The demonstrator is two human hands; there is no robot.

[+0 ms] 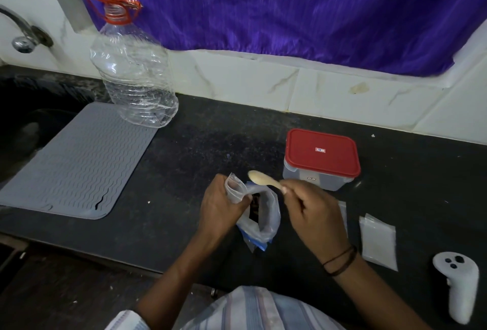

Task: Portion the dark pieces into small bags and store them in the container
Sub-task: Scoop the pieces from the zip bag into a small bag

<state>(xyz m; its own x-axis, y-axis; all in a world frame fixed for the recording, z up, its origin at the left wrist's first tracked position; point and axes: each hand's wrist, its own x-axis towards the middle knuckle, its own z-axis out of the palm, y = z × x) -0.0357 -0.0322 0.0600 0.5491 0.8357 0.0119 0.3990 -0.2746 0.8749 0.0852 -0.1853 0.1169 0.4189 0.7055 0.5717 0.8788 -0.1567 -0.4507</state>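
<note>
My left hand (pixel 220 204) grips a small clear zip bag (pixel 234 188) by its top, just above a larger open plastic bag (pixel 266 220) standing on the dark counter. Dark pieces (pixel 254 207) show inside the larger bag's mouth. My right hand (pixel 308 211) holds a pale spoon (pixel 264 180) by its handle, bowl pointing left above the bags; the bowl looks empty. A clear container with a red lid (pixel 322 155) stands shut behind my right hand. Two empty small bags (pixel 378 241) lie flat to the right.
A large empty clear plastic bottle (pixel 133 71) stands at the back left, on the edge of a grey ridged mat (pixel 71 163). A white handheld controller (pixel 457 282) lies at the front right. A sink and tap (pixel 25 34) are at the far left.
</note>
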